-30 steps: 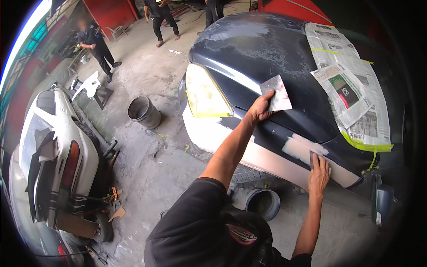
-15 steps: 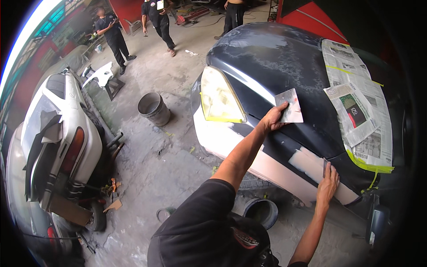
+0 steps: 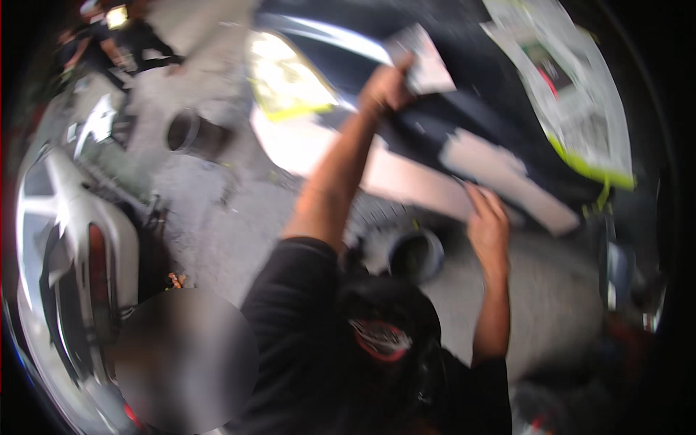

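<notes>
My left hand (image 3: 388,88) is closed on the edge of a flat, light mixing plate (image 3: 433,67), held over the black front of a car (image 3: 464,109). My right hand (image 3: 489,228) is beside the lower edge of the car's pale pinkish bumper (image 3: 413,177), its fingers bent and blurred. Whatever is under those fingers is too smeared to make out, and I cannot tell whether they touch the bumper. Between the hands, a pale filler patch (image 3: 482,159) lies on the black panel. The headlight (image 3: 286,76) is edged with yellow tape.
Newspaper (image 3: 580,109) taped in yellow covers part of the car at right. One dark bucket (image 3: 415,255) stands below the bumper, another bucket (image 3: 196,133) farther left. A white car (image 3: 109,246) is at left. Other people (image 3: 116,43) are at the far left. A blurred disc hides the lower left.
The view has swung, so the car sits higher and farther left. My right hand has come off the pale patch to the bumper's lower edge. My left hand still holds the plate.
</notes>
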The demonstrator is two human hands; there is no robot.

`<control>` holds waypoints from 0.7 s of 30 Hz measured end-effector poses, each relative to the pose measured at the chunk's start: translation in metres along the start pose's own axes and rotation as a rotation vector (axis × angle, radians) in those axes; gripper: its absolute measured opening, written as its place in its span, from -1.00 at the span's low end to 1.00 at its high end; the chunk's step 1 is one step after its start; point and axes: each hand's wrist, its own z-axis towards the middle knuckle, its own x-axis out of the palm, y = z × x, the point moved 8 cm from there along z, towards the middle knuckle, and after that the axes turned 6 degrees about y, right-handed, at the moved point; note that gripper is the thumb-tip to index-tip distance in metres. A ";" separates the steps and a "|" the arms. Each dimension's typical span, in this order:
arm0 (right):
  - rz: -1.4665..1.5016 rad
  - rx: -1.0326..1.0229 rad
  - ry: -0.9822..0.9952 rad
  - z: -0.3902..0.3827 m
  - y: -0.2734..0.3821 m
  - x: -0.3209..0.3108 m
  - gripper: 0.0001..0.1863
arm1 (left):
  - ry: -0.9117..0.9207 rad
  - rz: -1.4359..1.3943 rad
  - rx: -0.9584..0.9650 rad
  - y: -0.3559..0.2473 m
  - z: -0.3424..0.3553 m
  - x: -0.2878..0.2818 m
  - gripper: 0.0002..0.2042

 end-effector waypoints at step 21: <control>-0.354 0.163 -0.200 -0.021 -0.057 -0.005 -0.55 | -0.081 -0.755 -0.262 0.035 0.013 -0.010 -0.58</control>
